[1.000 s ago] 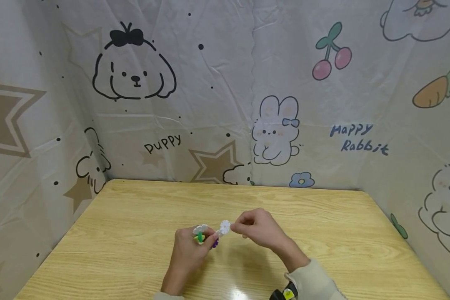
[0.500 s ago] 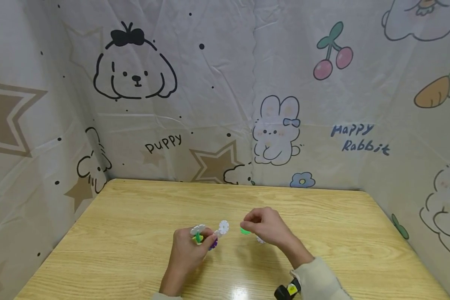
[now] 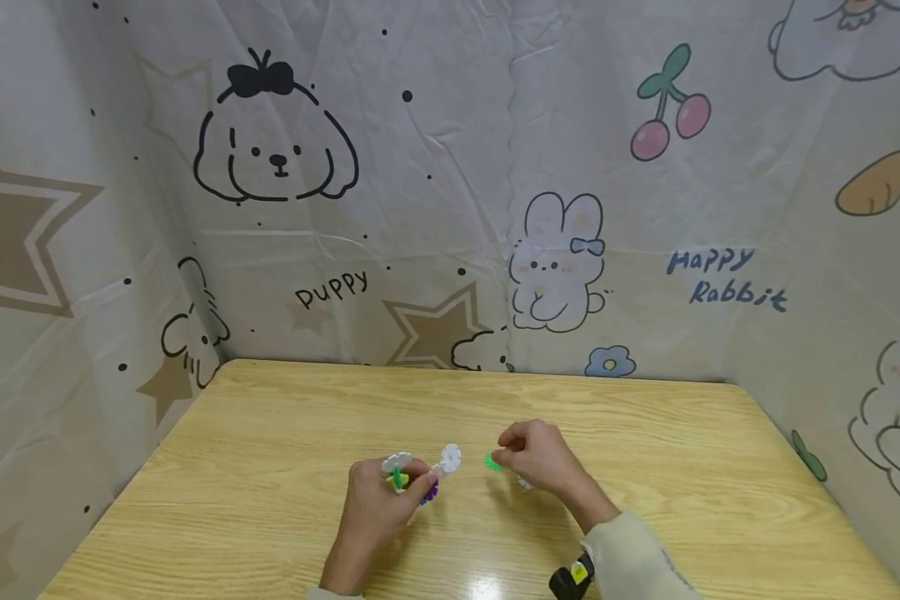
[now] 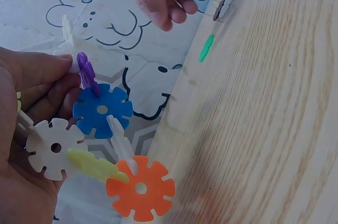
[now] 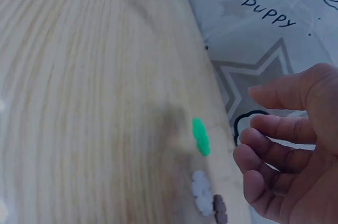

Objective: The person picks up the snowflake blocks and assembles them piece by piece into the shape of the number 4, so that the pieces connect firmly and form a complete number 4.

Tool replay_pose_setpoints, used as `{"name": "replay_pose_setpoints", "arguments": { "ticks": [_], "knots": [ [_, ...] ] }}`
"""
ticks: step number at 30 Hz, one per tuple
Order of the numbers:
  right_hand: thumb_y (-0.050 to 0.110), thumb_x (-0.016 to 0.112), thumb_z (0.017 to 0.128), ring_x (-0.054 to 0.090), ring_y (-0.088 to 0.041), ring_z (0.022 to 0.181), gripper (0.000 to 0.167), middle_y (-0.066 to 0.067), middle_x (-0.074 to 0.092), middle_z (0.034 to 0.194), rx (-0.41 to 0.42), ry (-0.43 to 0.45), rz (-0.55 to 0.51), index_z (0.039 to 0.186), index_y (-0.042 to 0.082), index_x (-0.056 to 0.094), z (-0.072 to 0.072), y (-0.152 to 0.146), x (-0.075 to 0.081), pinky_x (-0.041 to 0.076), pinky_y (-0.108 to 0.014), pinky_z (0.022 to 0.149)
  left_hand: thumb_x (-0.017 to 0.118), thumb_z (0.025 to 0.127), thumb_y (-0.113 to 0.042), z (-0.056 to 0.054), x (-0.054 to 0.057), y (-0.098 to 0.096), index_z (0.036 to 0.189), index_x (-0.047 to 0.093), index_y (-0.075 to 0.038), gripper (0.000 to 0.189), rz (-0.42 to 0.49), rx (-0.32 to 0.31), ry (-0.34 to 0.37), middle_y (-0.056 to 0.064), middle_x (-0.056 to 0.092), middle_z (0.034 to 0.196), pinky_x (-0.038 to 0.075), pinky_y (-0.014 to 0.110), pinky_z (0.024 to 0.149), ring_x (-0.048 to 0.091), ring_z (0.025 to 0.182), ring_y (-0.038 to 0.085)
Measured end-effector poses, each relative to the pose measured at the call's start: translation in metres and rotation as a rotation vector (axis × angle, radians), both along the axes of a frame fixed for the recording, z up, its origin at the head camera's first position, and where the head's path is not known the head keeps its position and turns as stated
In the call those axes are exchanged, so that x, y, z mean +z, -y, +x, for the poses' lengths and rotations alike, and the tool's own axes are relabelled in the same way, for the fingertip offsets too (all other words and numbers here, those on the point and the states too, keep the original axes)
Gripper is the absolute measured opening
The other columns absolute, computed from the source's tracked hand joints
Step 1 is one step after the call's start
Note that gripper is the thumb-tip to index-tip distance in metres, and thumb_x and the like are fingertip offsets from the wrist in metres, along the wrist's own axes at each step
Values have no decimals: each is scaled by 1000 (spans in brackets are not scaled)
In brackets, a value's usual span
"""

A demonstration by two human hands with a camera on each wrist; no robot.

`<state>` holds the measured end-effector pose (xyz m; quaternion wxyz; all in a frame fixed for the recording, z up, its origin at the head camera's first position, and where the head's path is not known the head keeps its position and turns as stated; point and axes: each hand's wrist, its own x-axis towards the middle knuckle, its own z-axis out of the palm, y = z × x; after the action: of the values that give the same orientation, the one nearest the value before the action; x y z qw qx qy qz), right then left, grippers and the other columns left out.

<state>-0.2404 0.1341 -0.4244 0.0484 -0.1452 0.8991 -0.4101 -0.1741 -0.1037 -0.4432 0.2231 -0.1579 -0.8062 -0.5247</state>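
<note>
My left hand (image 3: 378, 504) grips a chain of slotted plastic snowflake discs, its thumb and fingers pinching it near the purple disc (image 4: 86, 71). In the left wrist view the chain also has a blue disc (image 4: 88, 114), a white disc (image 4: 41, 150), a pale yellow disc (image 4: 95, 165) and an orange disc (image 4: 140, 207). A white disc (image 3: 451, 457) sticks out toward the right in the head view. My right hand (image 3: 543, 457) hovers over the table, fingers loosely bent and thumb apart, holding nothing. Beneath and beside it lies a green disc (image 5: 200, 137).
Near the green disc, a white disc (image 5: 200, 193) and a brown disc (image 5: 220, 209) lie on the wooden table (image 3: 300, 433). A printed cloth (image 3: 435, 233) stands around the back and sides. A black device (image 3: 572, 577) sits at the right wrist.
My right hand has left the white disc at the chain's end and moved right, over the loose discs. The green disc has come into view. My left hand keeps its grip.
</note>
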Motion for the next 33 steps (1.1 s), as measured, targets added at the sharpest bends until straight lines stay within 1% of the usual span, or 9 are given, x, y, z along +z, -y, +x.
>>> {"name": "replay_pose_setpoints", "arguments": {
  "ticks": [5, 8, 12, 16, 22, 26, 29, 33],
  "knots": [
    [12, 76, 87, 60, -16, 78, 26, -2, 66, 86, -3, 20, 19, 106, -5, 71, -6, 0, -11, 53, -34, 69, 82, 79, 1, 1, -1, 0, 76, 77, -10, 13, 3, -6, 18, -9, 73, 76, 56, 26, 61, 68, 67, 8],
    [11, 77, 85, 59, -16, 77, 25, -2, 66, 85, -1, 8, 60, 104, -5, 71, -9, 1, -15, 53, -34, 69, 82, 81, -2, 2, -2, 0, 78, 77, -10, 10, 4, -13, 37, -9, 73, 78, 56, 26, 64, 69, 69, 8],
    [9, 79, 83, 60, -17, 80, 24, -4, 67, 87, 5, -37, 138, 102, -4, 72, -10, 3, -17, 53, -38, 73, 82, 82, -4, 4, -2, 1, 79, 78, -11, 9, 2, -18, 52, -10, 73, 78, 56, 27, 66, 69, 71, 9],
    [10, 79, 83, 62, -19, 83, 25, -7, 69, 91, 14, -62, 204, 102, -4, 73, -13, 7, -18, 54, -41, 75, 82, 81, -3, 5, -1, 1, 78, 78, -11, 10, 7, -12, 59, -11, 73, 77, 56, 26, 65, 69, 70, 9],
    [12, 80, 82, 62, -20, 86, 22, -7, 70, 95, 10, -54, 277, 99, -1, 74, -19, 10, -21, 54, -43, 78, 82, 82, -5, 5, 0, 2, 79, 78, -10, 8, 5, -11, 61, -9, 73, 78, 56, 26, 65, 69, 71, 9],
    [13, 81, 81, 60, -16, 79, 15, -4, 70, 91, 13, -54, 284, 90, 3, 74, -20, 10, -23, 54, -40, 72, 81, 83, -5, 4, 1, 2, 80, 78, -9, 6, 11, -18, 86, -8, 73, 81, 57, 27, 67, 70, 74, 9],
    [14, 82, 81, 59, -14, 74, 13, -3, 69, 87, 19, -63, 292, 85, 5, 73, -20, 10, -23, 53, -38, 68, 81, 83, -3, 4, 2, 2, 80, 78, -9, 7, 6, -9, 98, -9, 73, 81, 57, 27, 67, 69, 74, 8],
    [14, 81, 81, 58, -14, 73, 13, -3, 69, 85, 18, -64, 318, 85, 5, 73, -23, 13, -24, 53, -37, 66, 81, 83, -3, 4, 3, 3, 80, 78, -9, 7, -2, 1, 93, -9, 73, 80, 56, 27, 66, 69, 73, 7]
  ]
}}
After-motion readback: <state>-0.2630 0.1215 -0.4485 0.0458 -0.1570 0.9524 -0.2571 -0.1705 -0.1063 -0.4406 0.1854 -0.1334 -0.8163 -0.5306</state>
